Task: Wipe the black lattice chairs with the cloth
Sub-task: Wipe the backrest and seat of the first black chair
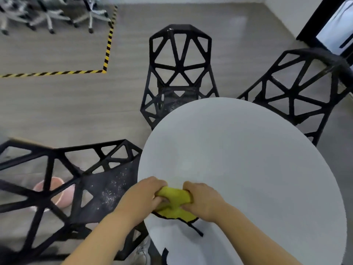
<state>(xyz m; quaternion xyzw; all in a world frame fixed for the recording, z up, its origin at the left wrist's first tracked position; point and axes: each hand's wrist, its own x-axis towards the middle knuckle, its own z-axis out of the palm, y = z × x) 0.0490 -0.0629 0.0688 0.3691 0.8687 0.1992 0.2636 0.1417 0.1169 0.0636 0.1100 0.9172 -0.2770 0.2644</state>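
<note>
We see both hands bunching a soft yellow-green cloth [175,196] over the near left edge of the round table [248,159], whose top is smooth, matte and pale. The left hand [145,194] curls its fingers into one side of the cloth and the right hand [202,199] grips the other, so the fabric puckers between them; the fingertips are buried in it. Thin dark lines under the cloth we cannot identify.

Three black chairs of rigid triangular lattice ring the table. The left chair [57,188], just beside the hands, has a seat speckled with white flecks, and its back is cut off by the frame. The far chair [180,67] shows similar specks; its seat front is hidden under the table's far edge. The right chair [298,88] is partly hidden too. Through the left chair's lattice, a blurred pink shape [63,192] lies on the grey floor.
</note>
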